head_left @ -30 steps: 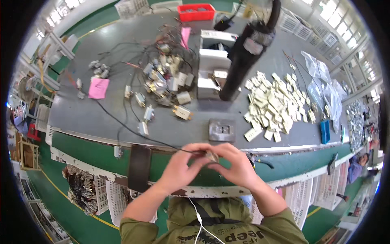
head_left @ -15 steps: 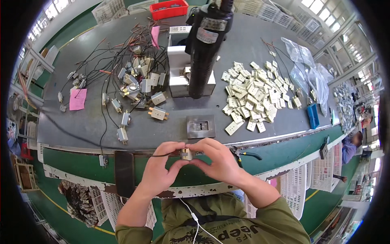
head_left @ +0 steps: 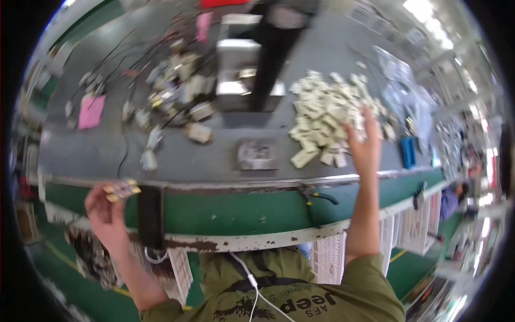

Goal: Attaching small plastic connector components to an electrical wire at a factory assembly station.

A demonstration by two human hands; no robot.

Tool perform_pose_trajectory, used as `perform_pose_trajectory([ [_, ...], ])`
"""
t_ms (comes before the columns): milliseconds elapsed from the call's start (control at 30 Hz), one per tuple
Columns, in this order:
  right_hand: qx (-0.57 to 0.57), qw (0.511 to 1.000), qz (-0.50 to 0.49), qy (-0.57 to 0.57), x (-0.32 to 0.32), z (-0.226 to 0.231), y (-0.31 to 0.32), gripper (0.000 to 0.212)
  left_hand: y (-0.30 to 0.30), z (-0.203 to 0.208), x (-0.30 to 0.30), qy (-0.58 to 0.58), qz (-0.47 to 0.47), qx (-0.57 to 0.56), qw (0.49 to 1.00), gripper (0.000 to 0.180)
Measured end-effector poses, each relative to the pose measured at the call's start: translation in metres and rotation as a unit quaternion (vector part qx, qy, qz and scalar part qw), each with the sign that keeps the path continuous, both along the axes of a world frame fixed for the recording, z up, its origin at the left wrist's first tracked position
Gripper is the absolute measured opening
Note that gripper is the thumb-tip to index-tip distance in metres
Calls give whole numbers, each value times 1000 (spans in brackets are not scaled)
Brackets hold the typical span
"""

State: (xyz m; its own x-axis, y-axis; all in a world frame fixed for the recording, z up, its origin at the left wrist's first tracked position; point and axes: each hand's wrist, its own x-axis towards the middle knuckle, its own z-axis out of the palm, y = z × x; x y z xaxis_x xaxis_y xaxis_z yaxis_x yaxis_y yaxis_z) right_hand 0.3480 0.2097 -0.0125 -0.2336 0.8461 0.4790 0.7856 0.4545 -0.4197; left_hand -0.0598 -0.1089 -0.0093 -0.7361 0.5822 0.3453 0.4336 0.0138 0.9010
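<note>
My left hand (head_left: 106,212) is closed around a small electrical plug part with brass-coloured blades (head_left: 122,190), held by the table's front edge at the left. At the right, my right hand (head_left: 365,145) reaches forward with its fingers apart over the near side of a heap of cream plastic plates (head_left: 324,110). Blur hides whether its fingertips touch any of them. A grey metal block fixture (head_left: 258,154) lies on the table between my hands. Left of the middle is a pile of wired plug parts (head_left: 179,86).
A black arm-like press (head_left: 271,59) stands over a white base (head_left: 236,64) in the middle. Along the front edge lie pliers (head_left: 316,198) and a dark rectangular pad (head_left: 151,217). A blue tray (head_left: 409,152), plastic bags (head_left: 410,96) and a pink paper (head_left: 92,111) lie on the table.
My hands were together at the front edge, both on a plug part. They have parted: the left moved left with a plug part, the right went forward and right to the heap, fingers spread.
</note>
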Motion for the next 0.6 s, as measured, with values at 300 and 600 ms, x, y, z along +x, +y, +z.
perform_pose_trajectory([
  [300, -149, 924, 141, 324, -32, -38, -83, 32, -382, -200, -168, -11, 447, -134, 885, 30],
  [600, -167, 936, 180, 251, -44, -23, -90, 33, -361, -309, -77, -610, 341, -155, 698, 42],
])
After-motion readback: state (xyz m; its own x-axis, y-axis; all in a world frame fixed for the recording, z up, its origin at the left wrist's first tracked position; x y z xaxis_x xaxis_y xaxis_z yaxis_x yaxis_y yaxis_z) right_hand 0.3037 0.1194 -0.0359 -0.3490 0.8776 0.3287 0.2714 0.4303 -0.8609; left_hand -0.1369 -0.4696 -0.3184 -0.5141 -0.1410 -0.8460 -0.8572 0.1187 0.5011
